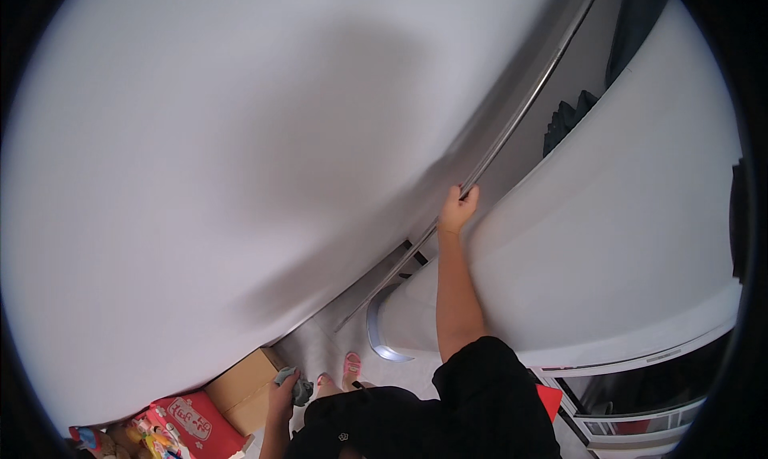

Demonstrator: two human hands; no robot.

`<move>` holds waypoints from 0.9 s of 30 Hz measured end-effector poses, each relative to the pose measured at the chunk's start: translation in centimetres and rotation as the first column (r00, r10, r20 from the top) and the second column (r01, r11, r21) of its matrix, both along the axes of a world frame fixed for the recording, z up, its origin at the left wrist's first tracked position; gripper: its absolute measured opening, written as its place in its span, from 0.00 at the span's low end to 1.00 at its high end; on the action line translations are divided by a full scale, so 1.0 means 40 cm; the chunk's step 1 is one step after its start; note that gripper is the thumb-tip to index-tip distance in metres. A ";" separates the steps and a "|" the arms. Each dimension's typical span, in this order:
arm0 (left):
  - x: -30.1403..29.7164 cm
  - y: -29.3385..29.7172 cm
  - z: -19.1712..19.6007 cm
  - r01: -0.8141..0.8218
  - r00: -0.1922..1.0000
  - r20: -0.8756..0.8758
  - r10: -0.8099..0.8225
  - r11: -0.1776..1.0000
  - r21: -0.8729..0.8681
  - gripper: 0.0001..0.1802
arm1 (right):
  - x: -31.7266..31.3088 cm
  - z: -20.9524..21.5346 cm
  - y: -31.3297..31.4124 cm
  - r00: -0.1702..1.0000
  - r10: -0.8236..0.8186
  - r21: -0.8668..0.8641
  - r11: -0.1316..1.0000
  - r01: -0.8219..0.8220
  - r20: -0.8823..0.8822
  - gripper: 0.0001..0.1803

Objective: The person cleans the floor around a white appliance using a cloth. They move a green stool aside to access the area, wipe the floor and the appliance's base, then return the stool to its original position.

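My right hand point(459, 207) reaches up and is closed around a long thin metal pole point(524, 107). The pole runs slantwise from the upper right down to near the floor, in the gap between a white wall point(240, 139) and a tall white cabinet-like body point(600, 219). Low by my side, my left hand point(282, 387) is closed on a crumpled grey cloth point(302, 392). Part of the cloth bulges out past the fingers.
A brown cardboard box point(240, 387) and a red printed box point(196, 427) stand along the wall at lower left, beside colourful toys point(152, 436). Dark pleated fabric point(570, 123) shows behind the white body. A dark glass-fronted unit point(648, 387) is at lower right.
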State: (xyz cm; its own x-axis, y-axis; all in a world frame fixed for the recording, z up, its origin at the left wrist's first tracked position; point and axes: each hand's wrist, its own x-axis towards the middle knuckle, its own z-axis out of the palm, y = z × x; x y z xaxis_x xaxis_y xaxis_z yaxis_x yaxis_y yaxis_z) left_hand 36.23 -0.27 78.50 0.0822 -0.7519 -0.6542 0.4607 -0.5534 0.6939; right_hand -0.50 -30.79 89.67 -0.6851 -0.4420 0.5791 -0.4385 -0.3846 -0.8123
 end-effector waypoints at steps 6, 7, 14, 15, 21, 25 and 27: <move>-0.015 -0.017 0.028 -0.018 1.000 -0.007 0.019 0.999 0.027 0.08 | -0.006 -0.001 -0.050 0.985 0.135 -0.021 0.991 -0.134 0.107 0.06; -0.014 -0.023 0.023 -0.011 1.000 -0.005 0.011 1.000 0.025 0.08 | -0.014 0.017 -0.063 0.973 0.160 -0.077 0.986 -0.149 0.167 0.07; 0.080 -0.035 -0.062 0.170 0.969 0.203 -0.144 0.979 -0.116 0.12 | 0.026 -0.020 -0.010 0.998 -0.015 0.033 0.999 0.013 0.055 0.11; 0.057 -0.055 -0.029 0.133 0.985 0.125 -0.117 0.983 -0.125 0.12 | 0.037 0.038 0.004 0.989 0.035 0.066 0.997 -0.045 0.146 0.12; 0.073 -0.120 -0.200 0.182 0.941 -0.217 -0.261 0.928 -0.324 0.16 | 0.038 0.183 0.025 0.999 0.046 0.048 0.998 -0.046 0.009 0.10; 0.024 -0.142 -0.120 0.347 0.928 0.074 -0.366 0.775 -0.528 0.06 | 0.030 0.239 0.045 0.997 0.049 0.065 0.997 -0.045 -0.055 0.11; 0.033 -0.151 -0.084 0.502 0.858 0.409 -0.310 0.670 -0.546 0.10 | 0.059 0.274 0.065 0.992 0.123 0.134 0.984 -0.117 -0.036 0.11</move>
